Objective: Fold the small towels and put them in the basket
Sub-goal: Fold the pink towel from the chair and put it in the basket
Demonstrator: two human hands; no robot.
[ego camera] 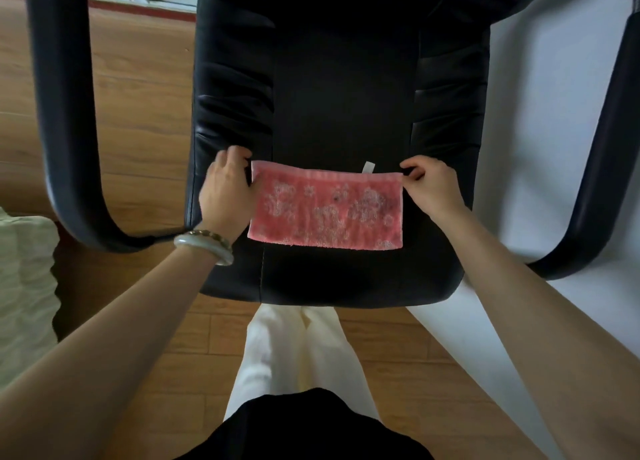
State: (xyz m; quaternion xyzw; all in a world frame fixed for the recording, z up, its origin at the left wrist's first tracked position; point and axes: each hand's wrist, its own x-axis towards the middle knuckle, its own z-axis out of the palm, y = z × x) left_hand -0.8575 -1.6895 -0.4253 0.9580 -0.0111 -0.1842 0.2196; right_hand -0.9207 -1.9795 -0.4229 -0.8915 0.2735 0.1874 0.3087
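Observation:
A small pink towel [325,210] with a pale flower pattern lies folded in half on the black seat of a chair [343,113]. A white label sticks out at its far edge. My left hand [227,189] pinches the towel's far left corner. At the far right corner, my right hand [431,184] pinches the towel between thumb and fingers. No basket is in view.
The chair has two black armrests, one at the left [65,148] and one at the right [602,182]. A pale green cloth [24,286] lies at the left edge. A white surface [540,148] stands to the right. The floor is wood.

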